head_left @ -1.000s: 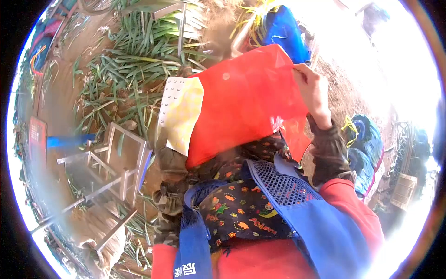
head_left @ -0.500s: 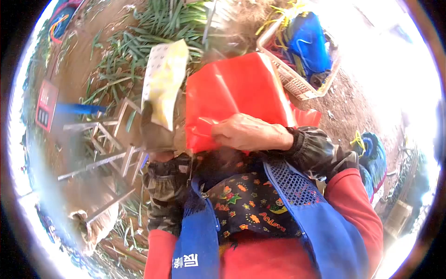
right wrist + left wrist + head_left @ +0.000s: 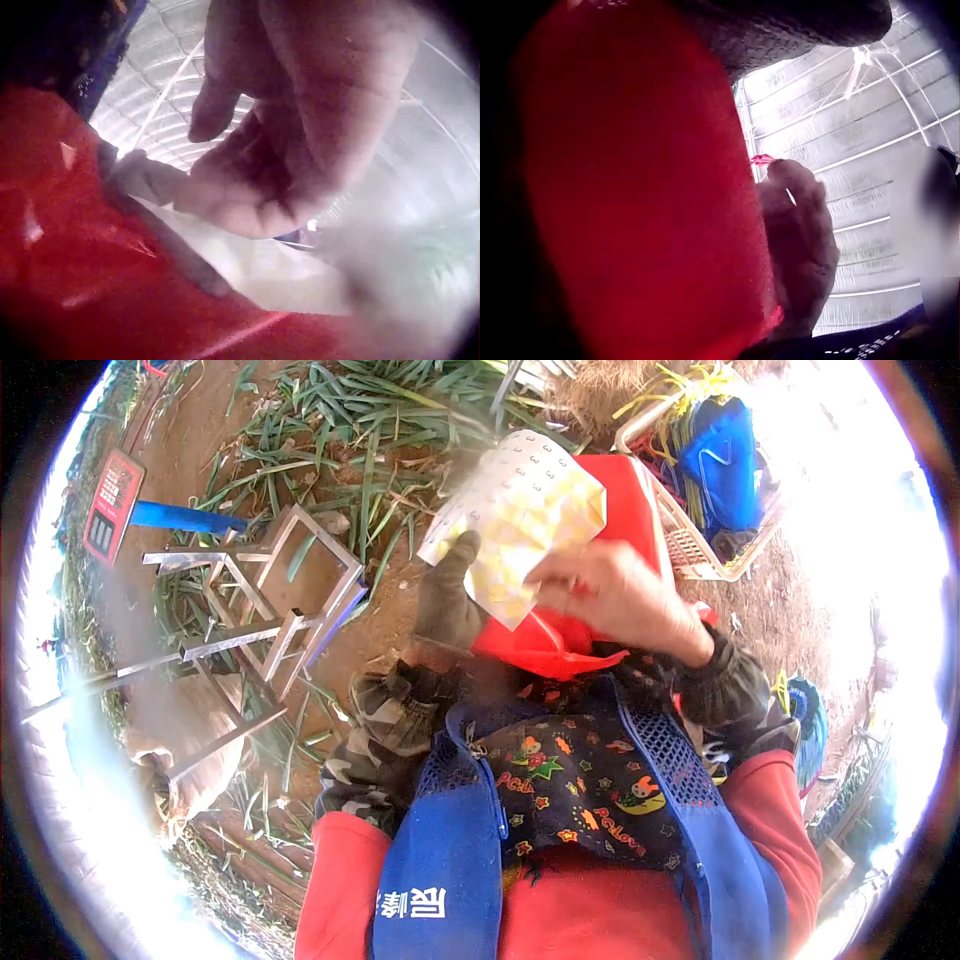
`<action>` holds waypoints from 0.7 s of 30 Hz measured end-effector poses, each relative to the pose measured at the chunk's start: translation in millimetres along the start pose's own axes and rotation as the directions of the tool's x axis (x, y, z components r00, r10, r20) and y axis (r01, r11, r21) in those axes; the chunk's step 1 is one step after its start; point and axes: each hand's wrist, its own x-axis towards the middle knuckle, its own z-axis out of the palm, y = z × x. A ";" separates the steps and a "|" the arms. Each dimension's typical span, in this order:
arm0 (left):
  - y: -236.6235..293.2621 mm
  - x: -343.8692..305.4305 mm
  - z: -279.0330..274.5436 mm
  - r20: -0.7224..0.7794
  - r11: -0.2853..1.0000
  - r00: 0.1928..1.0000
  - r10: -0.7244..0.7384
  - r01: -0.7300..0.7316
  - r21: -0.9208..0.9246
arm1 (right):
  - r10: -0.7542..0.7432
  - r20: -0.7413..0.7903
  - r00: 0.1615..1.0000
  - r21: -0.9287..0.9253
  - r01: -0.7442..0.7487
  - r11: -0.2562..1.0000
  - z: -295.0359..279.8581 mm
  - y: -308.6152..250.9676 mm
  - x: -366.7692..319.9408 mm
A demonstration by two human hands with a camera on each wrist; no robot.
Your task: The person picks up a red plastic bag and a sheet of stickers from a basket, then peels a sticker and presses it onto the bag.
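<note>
My left hand (image 3: 450, 595), in a dark grey glove, grips a paper sheet (image 3: 545, 520) at its lower left, thumb lying on top. White with rows of printed 3s on one part, the sheet is yellow and white patterned on the other. Red glossy plastic (image 3: 625, 490) lies under it and over the lap, and fills much of the left wrist view. Over the sheet's right edge is my bare right hand (image 3: 620, 595), fingers loosely bent. In the right wrist view its thumb (image 3: 214, 112) stands apart from the bent fingers, which overlap the sheet's pale edge.
Cut green leaves (image 3: 370, 435) cover the ground ahead. To the left stand a metal frame (image 3: 285, 625) and a red panel (image 3: 113, 505) beside a blue bar. A pale plastic crate (image 3: 690, 550) with a blue bag (image 3: 722, 465) is at the upper right.
My right hand went from the red plastic's far corner, across its near edge, then back right to the sheet. The left hand brought the patterned sheet rightward over the plastic, which has bunched up.
</note>
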 end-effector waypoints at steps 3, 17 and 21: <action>-1.4 -1.4 4.9 -0.102 0.984 0.995 0.024 -0.005 0.178 | -0.111 -0.254 0.961 -0.134 0.079 0.988 -4.1 10.8 22.2; 0.0 -1.3 2.2 0.107 0.997 0.994 -0.033 0.025 0.076 | -0.295 -0.329 0.897 -0.241 0.222 0.945 20.7 32.9 56.7; -6.3 1.0 2.5 0.077 0.984 0.997 0.020 -0.033 0.174 | -0.224 -0.297 0.928 -0.195 0.171 0.966 15.2 31.0 54.3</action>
